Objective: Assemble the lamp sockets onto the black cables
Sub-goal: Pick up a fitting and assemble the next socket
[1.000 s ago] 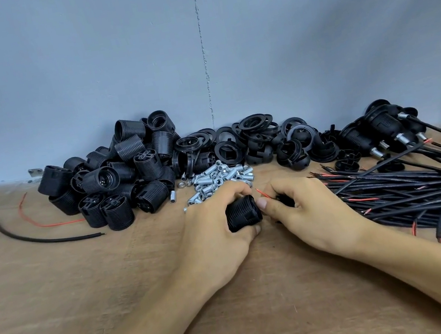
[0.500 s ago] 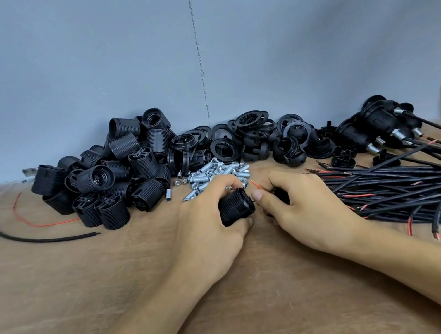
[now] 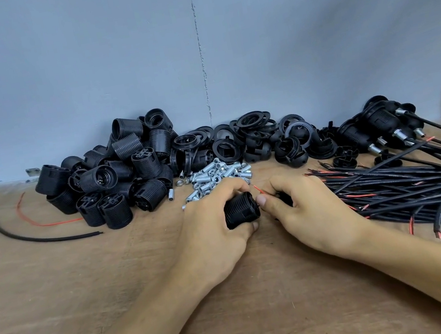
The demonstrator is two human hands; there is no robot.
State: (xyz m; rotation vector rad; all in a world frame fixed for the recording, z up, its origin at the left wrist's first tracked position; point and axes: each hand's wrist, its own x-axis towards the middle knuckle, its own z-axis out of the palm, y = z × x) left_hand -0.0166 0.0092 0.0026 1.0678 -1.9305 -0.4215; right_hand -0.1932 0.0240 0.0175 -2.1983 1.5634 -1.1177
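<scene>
Curling its fingers and thumb round a ribbed black lamp socket [image 3: 241, 210], the left hand [image 3: 210, 230] is holding it on its side near the middle of the wooden surface [image 3: 88, 293], to the right of the socket heap [image 3: 115, 179] lying along the far edge. Just beside it, the right hand [image 3: 306, 210] is pinching what I am taking for the end of a black cable [image 3: 285, 199], mostly hidden under the palm. A thin red wire [image 3: 258, 189] is sticking up between the two hands, and the thumb is lying right at the socket's end. Further right, the cable bundle [image 3: 408, 186] is fanning out towards the right edge. The socket is looking matt and threaded all round, probably light and rigid, so gripping across the ridges is likely giving sure purchase. The cable is probably bending easily and its bared wire kinking readily, so holding it close behind the tip is seeming wisest.
</scene>
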